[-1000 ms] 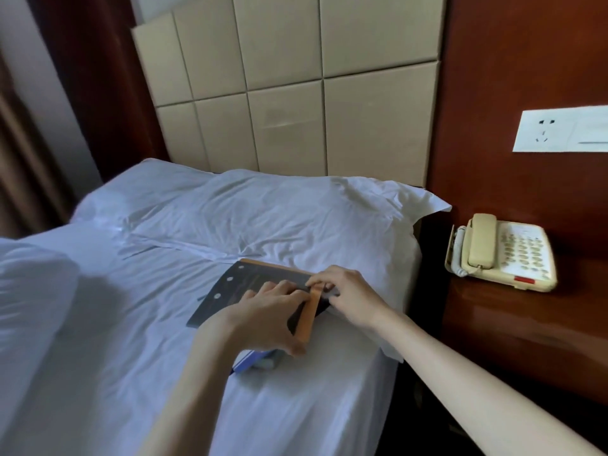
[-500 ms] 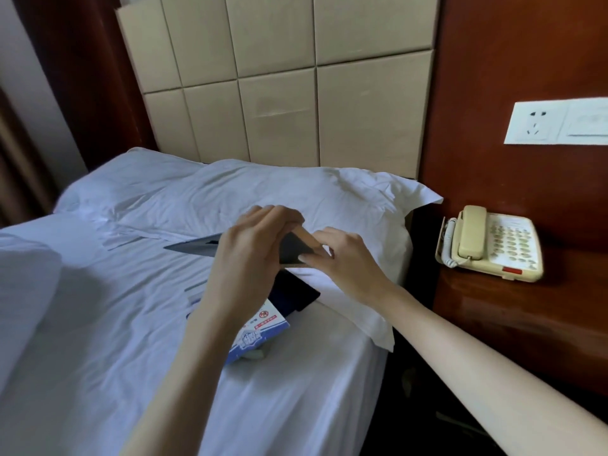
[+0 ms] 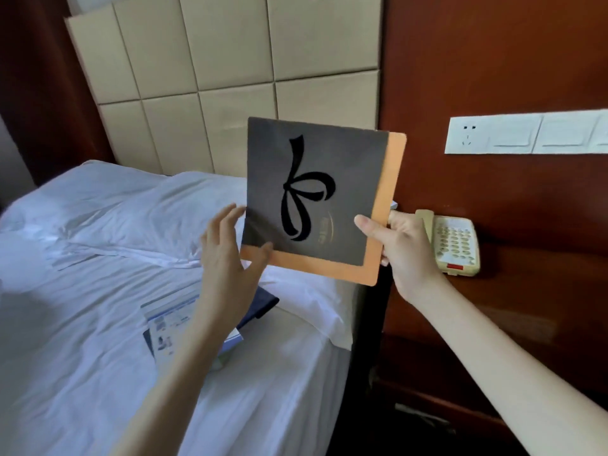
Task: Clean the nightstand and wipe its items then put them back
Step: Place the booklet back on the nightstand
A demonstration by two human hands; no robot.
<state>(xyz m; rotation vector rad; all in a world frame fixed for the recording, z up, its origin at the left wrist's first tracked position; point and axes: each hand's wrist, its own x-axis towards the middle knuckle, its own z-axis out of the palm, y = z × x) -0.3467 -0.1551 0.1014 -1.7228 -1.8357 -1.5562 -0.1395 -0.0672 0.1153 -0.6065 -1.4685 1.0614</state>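
Folder now raised upright off the bed, right hand pinching it, left hand spread.

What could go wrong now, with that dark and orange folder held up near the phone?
1. The right hand pinches only one lower corner of the folder; the left hand looks open at the opposite edge, so the grip may slip.
2. The telephone sits just behind the right hand on the nightstand; swinging the folder across could knock its handset.
3. Booklets lie near the mattress edge and might slide off.
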